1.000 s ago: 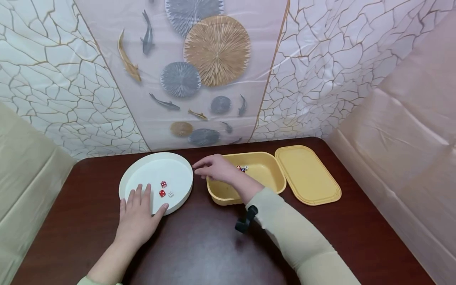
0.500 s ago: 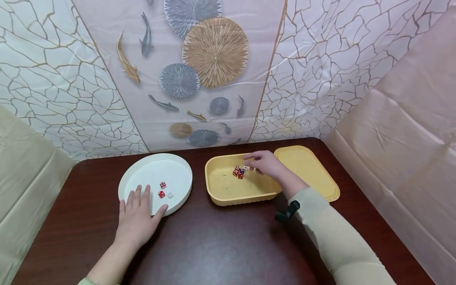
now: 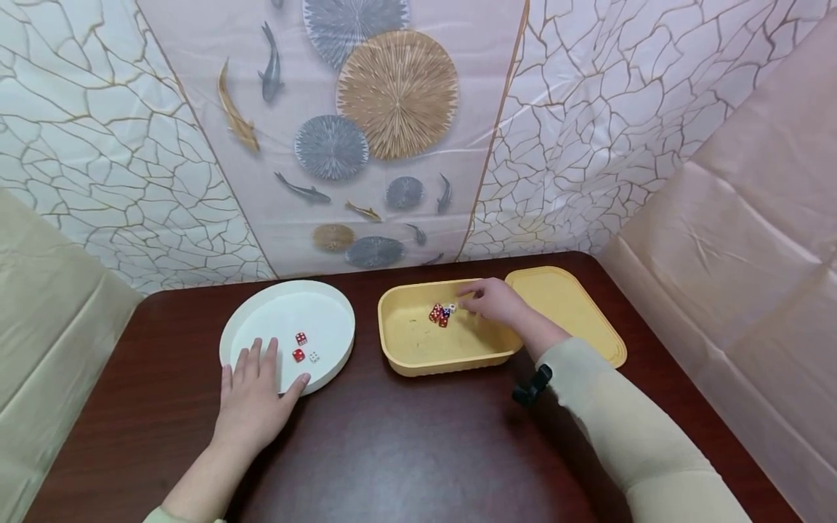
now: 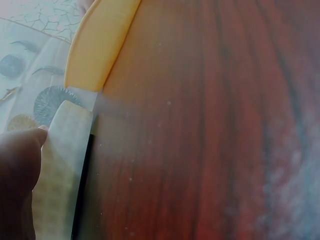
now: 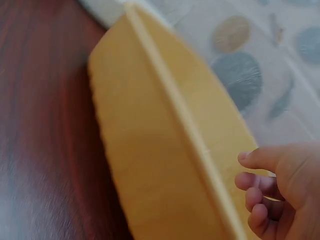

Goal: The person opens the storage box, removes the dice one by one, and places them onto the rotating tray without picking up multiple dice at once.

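My left hand (image 3: 251,403) lies spread at the near left rim of a round white tray (image 3: 281,309); in the left wrist view its thumb (image 4: 20,155) is beside the tray's outer wall (image 4: 62,165). Inside the tray are two red dice (image 3: 298,355) and a white die (image 3: 314,357). A yellow plastic tub (image 3: 451,363) holds a small cluster of red dice (image 3: 435,314), a dark blue die (image 3: 446,312) and a white die (image 3: 453,309). Just right of that cluster hovers my right hand (image 3: 493,301), fingers loosely bent, with nothing visible between them in the right wrist view.
A flat yellow lid (image 3: 588,327) lies on the dark wooden table (image 3: 366,450), right of the tub and partly behind the right arm. Patterned cloth (image 3: 399,94) hangs behind the table's far edge, and plain cloth (image 3: 726,290) lines the right side.
From the gap between tray and tub, my right hand has moved right, over the tub's right part, uncovering the dice cluster. My left hand has stayed at the tray.
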`<state>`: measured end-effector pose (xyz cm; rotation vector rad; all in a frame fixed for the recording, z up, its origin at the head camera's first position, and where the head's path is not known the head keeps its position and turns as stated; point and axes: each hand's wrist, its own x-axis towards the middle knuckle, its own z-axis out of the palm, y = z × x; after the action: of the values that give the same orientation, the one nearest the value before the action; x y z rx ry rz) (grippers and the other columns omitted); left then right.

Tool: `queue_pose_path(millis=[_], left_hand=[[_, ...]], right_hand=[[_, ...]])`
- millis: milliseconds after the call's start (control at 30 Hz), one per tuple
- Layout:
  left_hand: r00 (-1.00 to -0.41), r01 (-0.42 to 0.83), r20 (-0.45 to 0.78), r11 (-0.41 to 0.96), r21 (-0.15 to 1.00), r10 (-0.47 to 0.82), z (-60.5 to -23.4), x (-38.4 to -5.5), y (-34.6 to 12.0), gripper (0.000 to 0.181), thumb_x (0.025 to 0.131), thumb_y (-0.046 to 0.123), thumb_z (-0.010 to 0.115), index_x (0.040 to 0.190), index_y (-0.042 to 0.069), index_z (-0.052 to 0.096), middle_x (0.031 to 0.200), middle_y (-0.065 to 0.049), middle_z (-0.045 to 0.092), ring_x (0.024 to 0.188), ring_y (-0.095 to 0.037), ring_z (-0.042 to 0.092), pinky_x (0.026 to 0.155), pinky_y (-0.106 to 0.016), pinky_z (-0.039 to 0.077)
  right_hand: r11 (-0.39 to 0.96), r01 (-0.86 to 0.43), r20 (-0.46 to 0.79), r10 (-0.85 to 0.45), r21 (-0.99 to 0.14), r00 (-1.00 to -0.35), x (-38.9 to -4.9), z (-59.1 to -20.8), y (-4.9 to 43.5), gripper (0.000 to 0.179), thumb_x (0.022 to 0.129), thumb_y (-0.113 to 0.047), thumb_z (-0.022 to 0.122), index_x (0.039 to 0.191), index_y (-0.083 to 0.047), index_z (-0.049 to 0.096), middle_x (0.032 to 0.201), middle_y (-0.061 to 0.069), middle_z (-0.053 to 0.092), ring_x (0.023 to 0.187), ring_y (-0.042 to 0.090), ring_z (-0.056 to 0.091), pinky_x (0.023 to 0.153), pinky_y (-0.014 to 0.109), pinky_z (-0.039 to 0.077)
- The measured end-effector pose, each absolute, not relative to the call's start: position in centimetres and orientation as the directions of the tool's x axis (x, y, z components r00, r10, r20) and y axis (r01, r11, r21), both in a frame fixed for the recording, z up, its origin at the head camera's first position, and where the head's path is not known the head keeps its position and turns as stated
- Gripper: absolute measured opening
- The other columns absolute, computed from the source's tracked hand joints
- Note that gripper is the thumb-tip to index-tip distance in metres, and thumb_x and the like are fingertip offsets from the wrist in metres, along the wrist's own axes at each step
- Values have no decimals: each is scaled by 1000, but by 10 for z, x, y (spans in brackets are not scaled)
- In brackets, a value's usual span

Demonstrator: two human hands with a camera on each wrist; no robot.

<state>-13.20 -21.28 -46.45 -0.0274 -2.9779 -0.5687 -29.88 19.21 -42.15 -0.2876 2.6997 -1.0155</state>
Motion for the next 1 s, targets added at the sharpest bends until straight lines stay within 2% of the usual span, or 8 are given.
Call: queue_pose_path(millis=[200,300,367,500,700,867,1000], left_hand=[[-993,36,114,930,366,-7,-466,-132,-215,91,96,66,43,156,0,21,157,-31,17,143,-51,14,113,-68,2],[-993,37,116,929,368,-6,-466,-132,-215,91,96,65,44,156,0,21,157,-31,17,143,-51,14,113,-68,2],[-993,39,119,930,366,-6,-466,-132,-215,91,96,66,44,155,0,21,157,-31,17,143,-52,14,113,-68,2],[-992,41,126,930,365,-6,-466,-133,-215,92,95,67,42,155,1,22,157,-30,18,143,-51,14,114,-67,3],[-993,41,117,932,361,-2,-467,-135,-214,92,95,67,43,155,1,21,157,-30,18,143,-51,14,114,-67,3],[-993,37,119,934,356,-6,-467,-135,-215,91,96,65,45,155,0,22,157,-31,18,143,-51,14,114,-67,3],[-992,36,124,934,356,-9,-466,-134,-215,90,96,65,45,155,0,22,157,-31,19,143,-51,15,114,-67,3]], right_hand=[[855,-224,-117,-311,-468,-943,-303,-426,183,30,91,-20,71,121,-14,73,86,3,67,74,16,56,67,31,46],[874,-294,-94,-354,-386,-930,-304,-426,179,30,91,-19,72,120,-14,73,98,3,70,84,18,58,77,35,48],[877,-357,-74,-399,-320,-914,-304,-426,178,30,92,-18,71,121,-13,72,109,4,71,96,21,62,87,38,49],[861,-472,-48,-489,-191,-871,-304,-428,178,30,93,-17,67,123,-12,71,122,5,69,115,26,63,102,42,45],[833,-550,-44,-553,-62,-832,-303,-433,183,29,94,-16,66,123,-13,71,121,5,70,112,28,65,100,44,47],[817,-577,-37,-577,-18,-816,-305,-435,181,29,94,-14,64,123,-14,71,117,5,71,108,28,66,98,43,49],[804,-595,-25,-595,3,-804,-306,-434,178,23,93,-13,65,115,-15,73,108,3,73,101,26,68,93,42,51]])
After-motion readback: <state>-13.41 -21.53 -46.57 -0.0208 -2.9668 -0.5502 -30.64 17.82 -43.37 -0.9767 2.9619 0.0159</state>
